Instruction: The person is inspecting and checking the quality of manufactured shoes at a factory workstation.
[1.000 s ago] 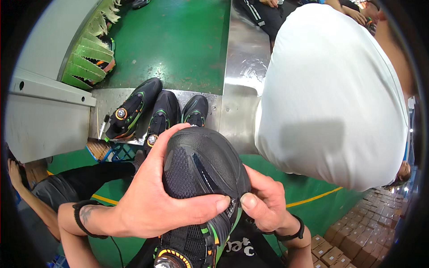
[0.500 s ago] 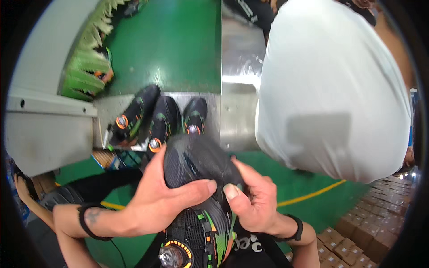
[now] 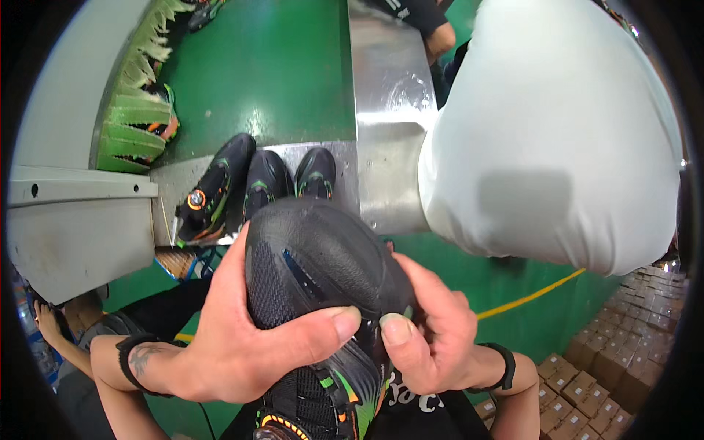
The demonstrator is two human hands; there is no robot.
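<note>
A black shoe (image 3: 315,249) with green and orange trim is held up close in front of me, toe pointing away. Its dial is partly cut off at the lower edge. My left hand (image 3: 257,330) wraps the left side of the toe, thumb pressed across the upper. On the other side my right hand (image 3: 425,330) grips the shoe, its thumb tip close to the left one. Beyond the toe, three similar shoes stand on a metal ledge: a left one (image 3: 220,187), a middle one (image 3: 267,176) and a right one (image 3: 316,170).
A grey machine (image 3: 81,227) with a green fringed curtain (image 3: 136,121) stands at left, beside a green conveyor belt (image 3: 257,73). A person in a white shirt (image 3: 557,147) sits at right by the metal edge (image 3: 392,169). Brown boxes (image 3: 587,392) fill the lower right.
The held shoe has come nearer and appears larger, with both hands still on it. Its dial has slipped lower in view. The white-shirted person has shifted slightly.
</note>
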